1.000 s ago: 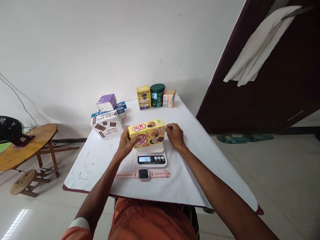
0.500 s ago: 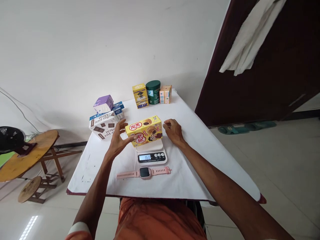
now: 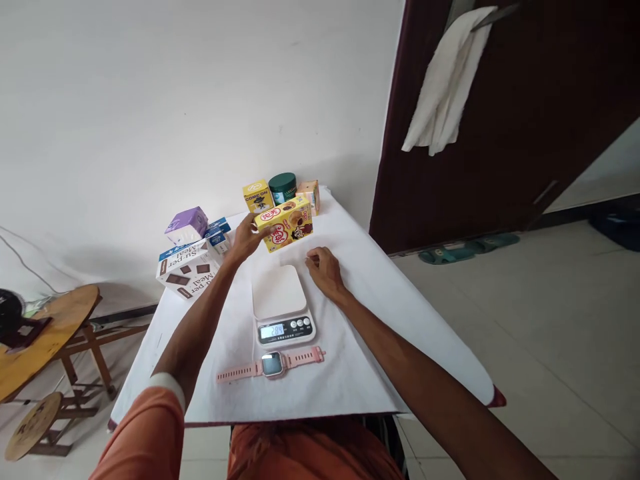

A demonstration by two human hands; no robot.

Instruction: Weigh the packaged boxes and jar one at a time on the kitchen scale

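My left hand (image 3: 249,235) grips a yellow snack box (image 3: 285,222) by its left end and holds it in the air beyond the white kitchen scale (image 3: 281,303). The scale's platform is bare and its display is lit. My right hand (image 3: 325,270) rests on the white table (image 3: 400,320) just right of the scale, with its fingers loosely curled and nothing in them. A pink smartwatch (image 3: 273,364) lies flat in front of the scale.
At the table's far edge stand a yellow box (image 3: 257,195), a green canister (image 3: 281,186) and an orange carton (image 3: 312,192). A white "Super Meal" box (image 3: 185,270), a purple box (image 3: 186,224) and blue boxes sit at the left. A round wooden table (image 3: 35,333) stands left; a dark door (image 3: 500,113) is right.
My left hand took hold of the yellow box and lifted it off the scale toward the far side of the table. The scale reading dropped. My right hand let go and stayed by the scale.
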